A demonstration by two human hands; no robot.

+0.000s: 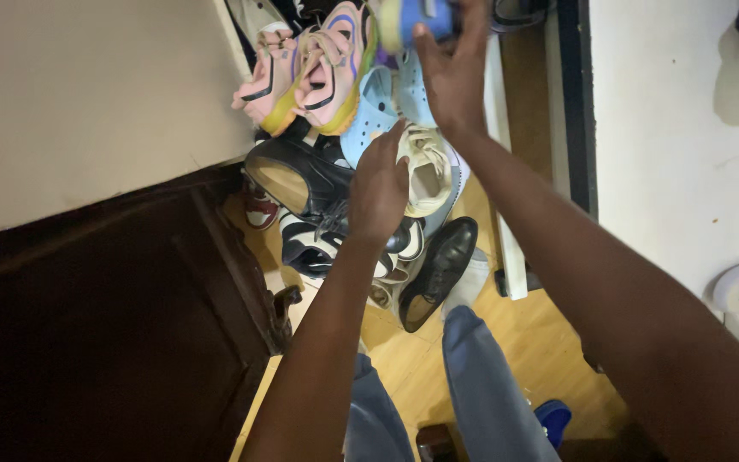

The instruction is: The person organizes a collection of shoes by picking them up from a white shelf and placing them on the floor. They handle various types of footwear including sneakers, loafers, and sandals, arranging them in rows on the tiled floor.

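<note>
Head view looks down on a heap of shoes on a wooden floor (549, 342), wedged between a dark wooden door (104, 325) and a white wall (686, 145). Both bare arms reach forward from the bottom of the picture.

Right hand (452, 68) is raised to the top of the heap, fingers curled around a blue shoe (421, 19) with a yellow-green sole; the thumb lies on the near side and the fingers wrap over the far side, so the hand is clasped on it. The shoe sits at the very top edge, partly cut off.

Left hand (378, 188) is lower, at the middle of the heap, fingers held together and bent down, the tips touching the rim of a cream sneaker (428, 171). Whether it actually pinches the sneaker cannot be told.

Just left of the blue shoe lie two pink sneakers (318, 64) with yellow soles, side by side. Below them are light blue clogs (374, 107), next to the cream sneaker. Under the left hand sits a black leather shoe (297, 175), then a black-and-white striped sneaker (318, 248), and nearest the person a glossy black dress shoe (440, 269) lying on the floor. Blue jeans (489, 385) show at the bottom between the arms.
</note>
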